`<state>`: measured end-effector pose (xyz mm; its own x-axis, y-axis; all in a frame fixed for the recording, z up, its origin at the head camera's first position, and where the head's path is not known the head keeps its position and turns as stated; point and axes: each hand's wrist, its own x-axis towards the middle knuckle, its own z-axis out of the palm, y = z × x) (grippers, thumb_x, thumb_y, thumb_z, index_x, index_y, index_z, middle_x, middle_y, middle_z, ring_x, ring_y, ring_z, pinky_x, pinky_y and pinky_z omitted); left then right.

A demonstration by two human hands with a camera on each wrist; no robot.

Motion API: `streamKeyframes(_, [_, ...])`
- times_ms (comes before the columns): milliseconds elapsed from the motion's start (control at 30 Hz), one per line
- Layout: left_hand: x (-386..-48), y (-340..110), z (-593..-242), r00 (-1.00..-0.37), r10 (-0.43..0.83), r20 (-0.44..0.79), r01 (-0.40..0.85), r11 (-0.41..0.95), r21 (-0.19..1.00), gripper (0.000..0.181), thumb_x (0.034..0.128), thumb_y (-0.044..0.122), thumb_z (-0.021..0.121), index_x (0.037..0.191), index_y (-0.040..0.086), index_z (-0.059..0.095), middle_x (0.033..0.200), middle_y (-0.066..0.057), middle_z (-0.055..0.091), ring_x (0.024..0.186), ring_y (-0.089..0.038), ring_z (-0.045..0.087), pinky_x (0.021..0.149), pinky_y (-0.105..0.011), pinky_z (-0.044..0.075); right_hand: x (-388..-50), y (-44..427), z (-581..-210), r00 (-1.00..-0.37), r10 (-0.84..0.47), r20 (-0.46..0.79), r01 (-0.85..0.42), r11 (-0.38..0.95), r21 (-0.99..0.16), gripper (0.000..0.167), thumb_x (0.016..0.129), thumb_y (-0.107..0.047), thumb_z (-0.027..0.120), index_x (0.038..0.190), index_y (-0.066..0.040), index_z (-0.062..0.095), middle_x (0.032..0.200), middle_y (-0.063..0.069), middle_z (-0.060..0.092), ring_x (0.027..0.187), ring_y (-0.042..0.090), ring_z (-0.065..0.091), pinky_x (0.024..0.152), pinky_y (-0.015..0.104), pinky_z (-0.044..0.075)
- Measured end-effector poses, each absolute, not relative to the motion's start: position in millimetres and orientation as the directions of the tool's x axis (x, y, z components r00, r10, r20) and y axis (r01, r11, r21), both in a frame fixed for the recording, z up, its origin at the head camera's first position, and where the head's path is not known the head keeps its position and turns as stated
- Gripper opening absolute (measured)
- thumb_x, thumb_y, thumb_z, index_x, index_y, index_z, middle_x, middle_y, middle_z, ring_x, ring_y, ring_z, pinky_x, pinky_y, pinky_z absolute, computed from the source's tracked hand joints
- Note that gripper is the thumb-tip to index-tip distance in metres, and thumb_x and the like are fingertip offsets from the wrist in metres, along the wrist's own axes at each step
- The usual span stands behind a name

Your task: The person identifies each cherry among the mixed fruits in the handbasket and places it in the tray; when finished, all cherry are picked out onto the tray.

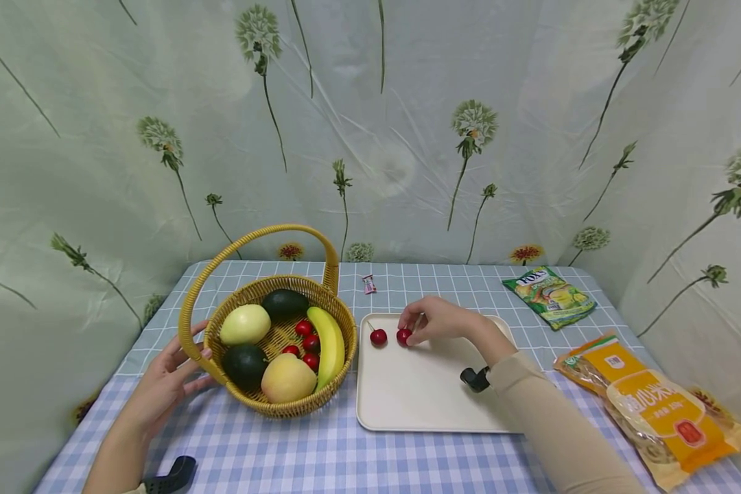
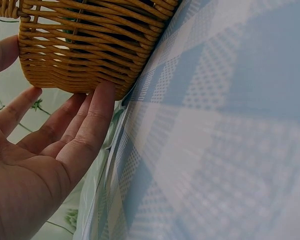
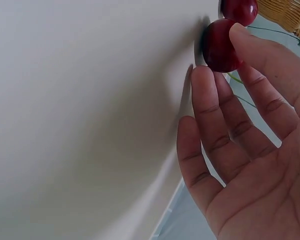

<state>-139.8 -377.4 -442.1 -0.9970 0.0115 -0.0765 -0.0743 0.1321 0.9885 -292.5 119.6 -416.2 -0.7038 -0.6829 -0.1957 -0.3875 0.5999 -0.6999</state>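
2 cherries (image 1: 378,337) on tray (image 1: 420,394), R hand (image 1: 435,320) pinching 1; fruit basket (image 1: 351,336), L hand (image 1: 162,385) uncurled.

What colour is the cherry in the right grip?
The cherry is deep dark red; the right wrist view shows it best.

It was a small draped-off corner, whether in a home or a studio could not be told; dandelion-printed drapes (image 1: 395,137) walled its back and both sides; checked cloths (image 1: 272,456) covered the surface (image 1: 444,466); a wicker fruit basket (image 1: 282,411) and bagged snacks (image 1: 549,296) gave it a homely, dining-table look.
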Motion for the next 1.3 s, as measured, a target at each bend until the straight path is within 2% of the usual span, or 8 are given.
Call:
streamKeyframes(600, [-138.4,-378.3,-443.0,-0.996,-0.007,-0.093,-0.093,0.150,0.984,0.068,0.1120,0.023,0.060,0.172,0.023,0.026,0.129,0.024,0.056,0.114,0.008,0.063,0.086,-0.031,0.064,-293.4,110.9,-411.6,-0.688,-0.696,-0.203,-0.395,0.595,-0.700,0.023,0.092,-0.012,0.083,0.113,-0.009,0.075,0.099,0.001,0.076,0.092,0.011,0.069,0.090,0.029,0.056])
streamKeyframes(867, [-138.8,-376.3,-441.1,-0.997,0.010,-0.078,-0.076,0.136,0.988,0.067,0.1121,0.022,0.060,0.171,0.021,0.027,0.130,0.024,0.057,0.114,0.006,0.064,0.086,-0.032,0.064,-298.7,116.2,-386.0,-0.696,-0.692,-0.191,-0.414,0.605,-0.680,0.023,0.097,-0.015,0.078,0.117,-0.005,0.073,0.101,0.005,0.073,0.096,0.024,0.075,0.089,0.032,0.057])
streamKeyframes(1033, [-139.2,-375.8,-440.1,-0.997,0.008,-0.078,-0.076,0.141,0.987,0.068,0.1118,0.023,0.060,0.171,0.021,0.027,0.130,0.024,0.057,0.114,0.006,0.064,0.086,-0.031,0.064,-300.4,99.1,-361.1,-0.673,-0.725,-0.148,-0.475,0.577,-0.665,0.022,0.100,-0.016,0.076,0.119,-0.005,0.073,0.100,0.006,0.073,0.097,0.030,0.074,0.088,0.032,0.057])
streamKeyframes(1167, [-139.2,-375.8,-440.4,-0.997,0.004,-0.083,-0.082,0.142,0.986,0.068,0.1114,0.023,0.061,0.171,0.022,0.028,0.130,0.024,0.057,0.113,0.007,0.065,0.086,-0.031,0.065,-297.1,71.8,-342.8,-0.633,-0.761,-0.144,-0.537,0.566,-0.625,0.018,0.102,-0.018,0.074,0.118,-0.012,0.073,0.104,0.003,0.074,0.095,0.022,0.073,0.088,0.031,0.058])
streamKeyframes(1300, [-138.7,-375.9,-441.7,-0.996,0.008,-0.091,-0.090,0.135,0.987,0.068,0.1115,0.022,0.061,0.171,0.022,0.028,0.128,0.025,0.058,0.113,0.007,0.065,0.086,-0.031,0.064,-293.7,38.5,-332.6,-0.580,-0.798,-0.163,-0.597,0.552,-0.582,0.019,0.102,-0.020,0.074,0.120,-0.013,0.073,0.108,0.001,0.074,0.099,0.018,0.072,0.089,0.029,0.058])
